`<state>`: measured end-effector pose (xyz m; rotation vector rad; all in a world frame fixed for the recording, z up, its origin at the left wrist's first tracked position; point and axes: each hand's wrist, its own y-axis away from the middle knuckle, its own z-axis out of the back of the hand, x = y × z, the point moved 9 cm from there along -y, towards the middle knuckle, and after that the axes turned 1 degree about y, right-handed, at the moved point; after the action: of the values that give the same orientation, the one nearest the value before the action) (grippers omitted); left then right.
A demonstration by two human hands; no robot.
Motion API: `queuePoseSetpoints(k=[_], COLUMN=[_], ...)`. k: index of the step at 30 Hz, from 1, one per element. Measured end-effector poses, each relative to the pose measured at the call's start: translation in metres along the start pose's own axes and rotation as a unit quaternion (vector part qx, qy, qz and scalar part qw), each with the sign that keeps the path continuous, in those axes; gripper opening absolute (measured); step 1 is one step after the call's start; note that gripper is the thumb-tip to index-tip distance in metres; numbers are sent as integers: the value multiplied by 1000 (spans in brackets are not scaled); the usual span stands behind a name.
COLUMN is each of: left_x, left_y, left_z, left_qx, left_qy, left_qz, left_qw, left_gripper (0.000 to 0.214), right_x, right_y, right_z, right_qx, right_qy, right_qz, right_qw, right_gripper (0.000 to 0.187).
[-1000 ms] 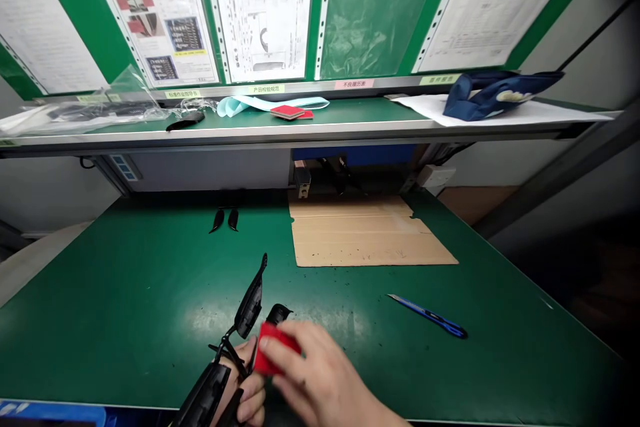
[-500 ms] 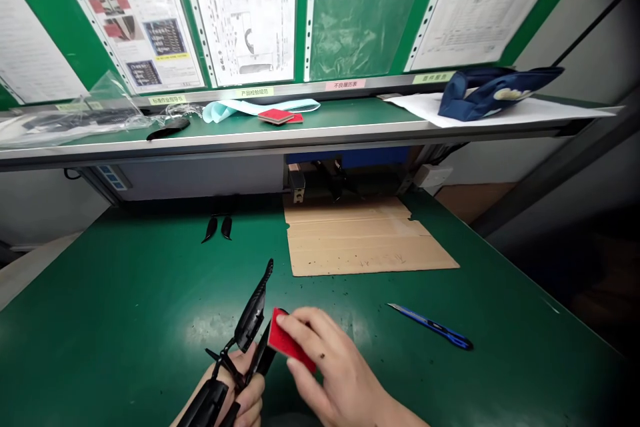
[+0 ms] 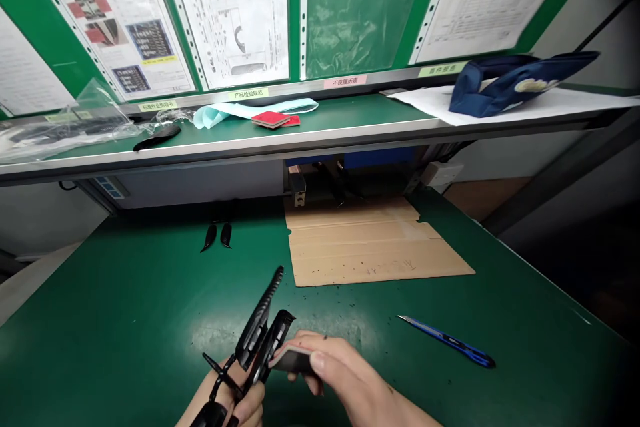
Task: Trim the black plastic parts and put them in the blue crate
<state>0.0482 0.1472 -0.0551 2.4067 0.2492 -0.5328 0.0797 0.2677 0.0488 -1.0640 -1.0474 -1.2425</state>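
At the bottom edge my left hand (image 3: pixel 247 407) grips a black plastic moulded part (image 3: pixel 257 333), a set of long thin pieces joined on a sprue, tilted up and to the right. My right hand (image 3: pixel 340 380) pinches a small flat pad (image 3: pixel 295 360), dark side towards me with a pale edge, and presses it against the black part's right piece. Both hands are closed around what they hold.
A blue utility knife (image 3: pixel 447 341) lies on the green bench (image 3: pixel 125 307) to the right. A cardboard sheet (image 3: pixel 370 243) sits at the back, two small black pieces (image 3: pixel 217 236) to its left. The shelf (image 3: pixel 300 137) above carries red pads (image 3: pixel 273 119), plastic bags and a blue cloth (image 3: pixel 510 83).
The pad in my right hand has turned: its red face showed before, now the dark side faces me. The black part has risen slightly and the view has shifted.
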Motion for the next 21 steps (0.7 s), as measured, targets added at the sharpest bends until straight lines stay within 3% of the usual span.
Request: queuePoseSetpoints(k=[4,7,9,12,14,16,18,19,21], left_x=[-15,-57,-87,-108,-107,-98,-91,-91,-94], left_y=[2,14,27,34,28,17,7,4,-3], left_z=[-3,-4,-7,-20,-33,-45,-53,-55,-54], left_qx=[-9,-64,-114,-146,-131,-96,-64,-57,-43], left_qy=[-83,-198,-287,-451,-556,-606,-607,-597,-561], left_qz=[-8,-94,-159,-184,-176,-160,-153,-164,-197], left_qw=[996,974,938,861,801,773,777,783,803], left_gripper=[37,44,49,48,51,57,57,51,24], right_x=[18,8,-10,-17,-6,-1,-15,-27,-47], right_y=[-3,1,1,-8,-22,-36,-48,-55,-67], right_z=[5,7,27,64,54,20,-8,-14,-12], right_qx=[-22,47,25,-97,-76,17,84,92,55], right_qy=[-5,43,135,238,293,368,417,418,380], right_qz=[51,51,5,-25,29,94,103,82,50], right_qw=[998,997,990,966,953,925,899,900,922], right_gripper=[43,41,38,30,32,41,23,11,14])
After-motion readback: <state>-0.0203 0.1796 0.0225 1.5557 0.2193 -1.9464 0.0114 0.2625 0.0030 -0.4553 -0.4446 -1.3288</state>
